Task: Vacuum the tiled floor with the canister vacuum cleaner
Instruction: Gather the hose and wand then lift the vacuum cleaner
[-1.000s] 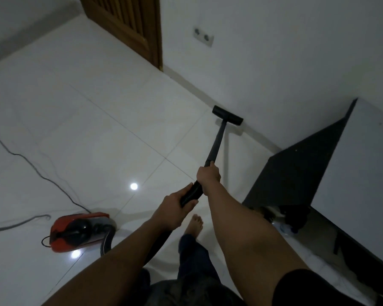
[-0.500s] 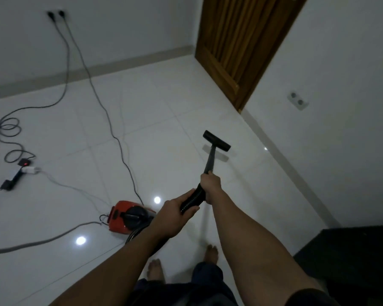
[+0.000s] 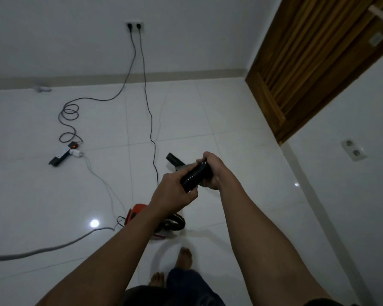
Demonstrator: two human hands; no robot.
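White tiled floor (image 3: 208,129) seen all around. Red vacuum cleaner (image 3: 135,212) set on floor, partly hidden under left arm (image 3: 111,250). Black hose (image 3: 194,176) held up in front: fingers of left hand (image 3: 173,192) wrapped round ribbed part, fingers of right hand (image 3: 213,171) wrapped round far end. Brush head (image 3: 173,159) seen just behind hands. Power strip (image 3: 63,154) laid on floor at left.

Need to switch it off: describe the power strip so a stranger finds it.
Start at the wall socket on the far wall. Follow its left, coiling cable down to the power strip at its end. It alone has a red light and white plug.
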